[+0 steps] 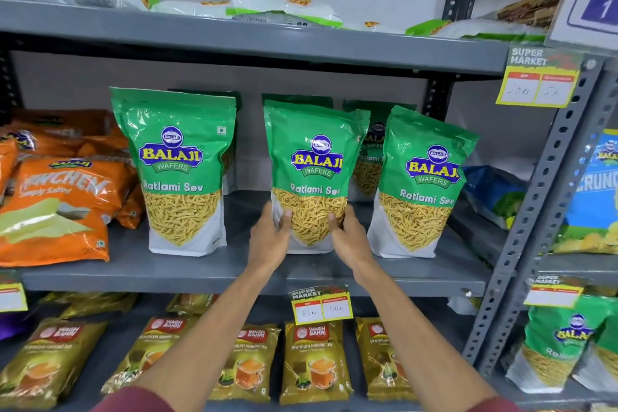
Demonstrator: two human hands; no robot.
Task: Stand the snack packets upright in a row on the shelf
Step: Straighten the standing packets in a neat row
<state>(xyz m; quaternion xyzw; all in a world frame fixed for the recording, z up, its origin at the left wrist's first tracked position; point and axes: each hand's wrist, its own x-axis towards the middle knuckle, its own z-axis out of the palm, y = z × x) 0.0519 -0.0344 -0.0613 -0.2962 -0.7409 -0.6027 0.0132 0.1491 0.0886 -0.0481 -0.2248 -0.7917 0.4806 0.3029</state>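
On the grey metal middle shelf (187, 273), both hands are gripping the middle green glossy snack pouch with yellow sev showing in its clear window (312, 174). The left hand (269, 237) and right hand (349, 236) are clasping its lower sides, thumbs pressing on the front, likely so the base is seating flat. It is standing upright between the left green pouch (180, 170) and the right green pouch (423, 184), which is tilting slightly. More green pouches are standing behind.
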